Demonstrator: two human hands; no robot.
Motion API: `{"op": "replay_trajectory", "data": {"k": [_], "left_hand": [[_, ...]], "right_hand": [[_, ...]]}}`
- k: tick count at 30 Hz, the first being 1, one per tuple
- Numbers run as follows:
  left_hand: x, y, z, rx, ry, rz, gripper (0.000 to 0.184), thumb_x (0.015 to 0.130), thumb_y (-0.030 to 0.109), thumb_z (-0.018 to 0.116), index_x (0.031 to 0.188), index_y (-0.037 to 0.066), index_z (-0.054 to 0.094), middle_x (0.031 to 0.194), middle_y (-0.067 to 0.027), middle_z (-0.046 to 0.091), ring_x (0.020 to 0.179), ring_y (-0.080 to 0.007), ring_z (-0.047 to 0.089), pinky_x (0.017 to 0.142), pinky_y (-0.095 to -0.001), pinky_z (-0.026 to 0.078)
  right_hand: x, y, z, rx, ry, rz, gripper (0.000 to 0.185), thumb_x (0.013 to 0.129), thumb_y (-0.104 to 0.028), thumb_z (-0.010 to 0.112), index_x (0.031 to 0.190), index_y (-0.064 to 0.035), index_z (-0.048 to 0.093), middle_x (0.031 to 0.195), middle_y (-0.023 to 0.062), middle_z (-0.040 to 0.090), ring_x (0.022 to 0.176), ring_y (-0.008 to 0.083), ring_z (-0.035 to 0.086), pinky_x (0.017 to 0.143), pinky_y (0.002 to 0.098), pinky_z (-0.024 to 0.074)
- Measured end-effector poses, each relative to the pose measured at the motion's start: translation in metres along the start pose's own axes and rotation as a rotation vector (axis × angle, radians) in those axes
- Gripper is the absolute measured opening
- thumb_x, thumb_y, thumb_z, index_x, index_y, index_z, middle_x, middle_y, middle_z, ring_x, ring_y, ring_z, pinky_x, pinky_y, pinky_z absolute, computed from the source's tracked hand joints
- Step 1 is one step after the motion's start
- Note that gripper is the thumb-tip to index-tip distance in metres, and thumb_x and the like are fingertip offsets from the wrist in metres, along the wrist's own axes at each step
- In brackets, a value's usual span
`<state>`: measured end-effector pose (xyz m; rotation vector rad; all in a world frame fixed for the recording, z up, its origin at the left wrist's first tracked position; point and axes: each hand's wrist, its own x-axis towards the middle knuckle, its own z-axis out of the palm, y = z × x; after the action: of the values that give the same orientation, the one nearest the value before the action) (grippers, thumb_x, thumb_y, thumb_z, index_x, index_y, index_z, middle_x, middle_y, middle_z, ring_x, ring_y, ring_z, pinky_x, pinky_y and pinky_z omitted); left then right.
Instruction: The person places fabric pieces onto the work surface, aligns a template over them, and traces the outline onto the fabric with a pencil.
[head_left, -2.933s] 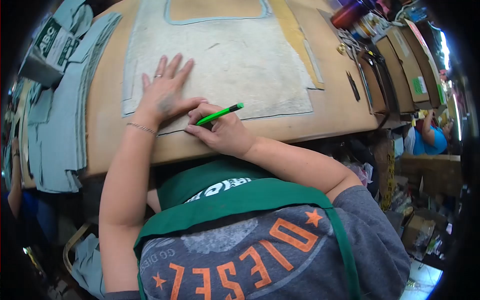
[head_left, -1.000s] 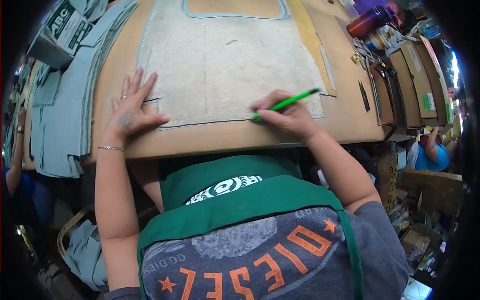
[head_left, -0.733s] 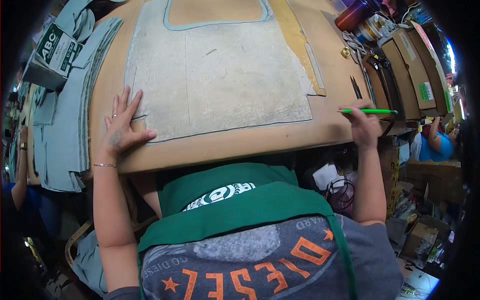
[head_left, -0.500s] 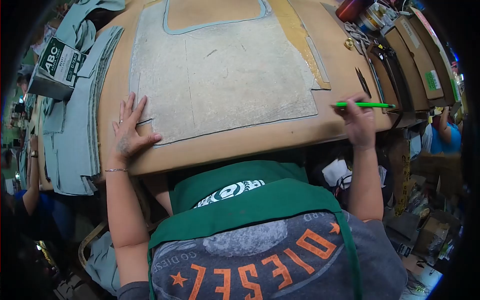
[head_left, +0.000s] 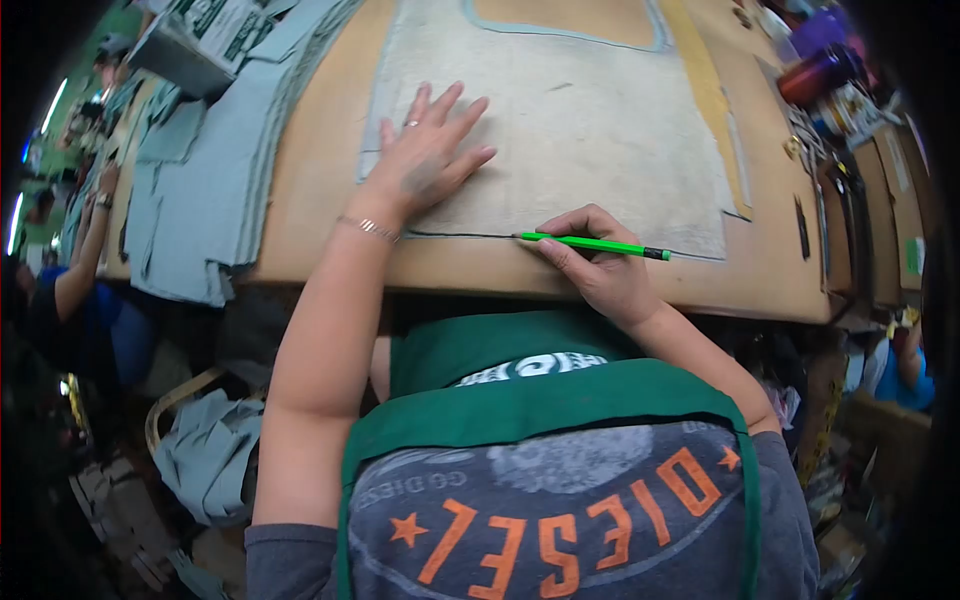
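Observation:
A large, worn off-white pattern piece (head_left: 590,130) lies on the tan table, with pale blue material showing along its edges and around its cut-out. My left hand (head_left: 430,150) rests on its left part, fingers spread. In my right hand (head_left: 605,260) is a bright green pencil (head_left: 600,244), pinched between thumb and fingers. The pencil's tip touches the near edge of the pattern piece, where a dark line runs along it.
Stacked pale blue-grey fabric pieces (head_left: 215,190) lie to the left, with a box (head_left: 190,45) on top. To the right are scissors (head_left: 801,222), a dark red cylinder (head_left: 820,75) and cardboard boxes (head_left: 885,200). Another person's arm (head_left: 85,245) shows at far left.
My right hand has brought the green pencil left and down onto the pattern's near edge. My left hand has moved from the lower left corner further onto the piece. The view has shifted.

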<state>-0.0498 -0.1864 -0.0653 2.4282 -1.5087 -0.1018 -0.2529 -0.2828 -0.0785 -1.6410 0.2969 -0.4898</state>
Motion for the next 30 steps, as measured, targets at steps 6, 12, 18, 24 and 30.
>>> {"op": "replay_trajectory", "data": {"k": [6, 12, 18, 24, 30], "left_hand": [[0.004, -0.007, 0.014, 0.139, 0.043, 0.012, 0.074, 0.07, 0.065, 0.044, 0.128, 0.02, 0.035, 0.137, -0.0087, 0.024, 0.127, -0.033, 0.015, 0.093, -0.0639, 0.015], [0.003, -0.006, 0.013, 0.155, 0.036, -0.004, 0.088, 0.059, 0.069, 0.053, 0.13, 0.022, 0.032, 0.139, -0.0064, 0.021, 0.128, -0.0317, 0.015, 0.092, -0.0646, 0.013], [0.004, -0.003, 0.012, 0.212, 0.027, 0.003, 0.091, 0.056, 0.069, 0.055, 0.13, 0.021, 0.032, 0.138, -0.0066, 0.023, 0.128, -0.0308, 0.016, 0.092, -0.0639, 0.015], [0.006, 0.002, 0.007, 0.224, -0.016, -0.017, 0.091, 0.055, 0.068, 0.057, 0.129, 0.021, 0.033, 0.138, -0.0048, 0.024, 0.128, -0.029, 0.016, 0.093, -0.0634, 0.015], [0.007, 0.001, 0.006, 0.224, -0.056, -0.029, 0.091, 0.055, 0.063, 0.06, 0.131, 0.023, 0.03, 0.14, -0.0027, 0.02, 0.129, -0.0288, 0.013, 0.093, -0.0636, 0.012]], "right_hand": [[0.028, 0.004, 0.047, -0.145, -0.095, -0.107, 0.014, 0.073, -0.013, 0.065, 0.077, -0.0022, 0.056, 0.069, 0.0088, 0.058, 0.062, 0.0134, 0.055, 0.056, 0.0251, 0.0435], [0.035, 0.005, 0.062, -0.2, -0.123, -0.198, 0.014, 0.07, -0.012, 0.065, 0.071, -0.0031, 0.054, 0.066, 0.0097, 0.056, 0.062, 0.022, 0.055, 0.056, 0.0312, 0.043], [0.023, 0.003, -0.012, -0.132, -0.179, -0.033, 0.008, 0.071, -0.005, 0.063, 0.072, -0.0008, 0.056, 0.075, 0.0069, 0.059, 0.081, 0.0179, 0.057, 0.073, 0.0279, 0.0449], [-0.015, -0.012, -0.152, -0.142, -0.005, 0.18, 0.006, 0.07, -0.001, 0.062, 0.072, -0.0022, 0.056, 0.08, 0.0101, 0.06, 0.086, 0.0196, 0.058, 0.08, 0.0313, 0.0441], [-0.065, -0.022, -0.242, 0.169, 0.295, 0.056, 0.012, 0.073, 0.006, 0.052, 0.079, -0.0032, 0.046, 0.08, 0.008, 0.051, 0.081, 0.0245, 0.059, 0.075, 0.0325, 0.0487]]}}
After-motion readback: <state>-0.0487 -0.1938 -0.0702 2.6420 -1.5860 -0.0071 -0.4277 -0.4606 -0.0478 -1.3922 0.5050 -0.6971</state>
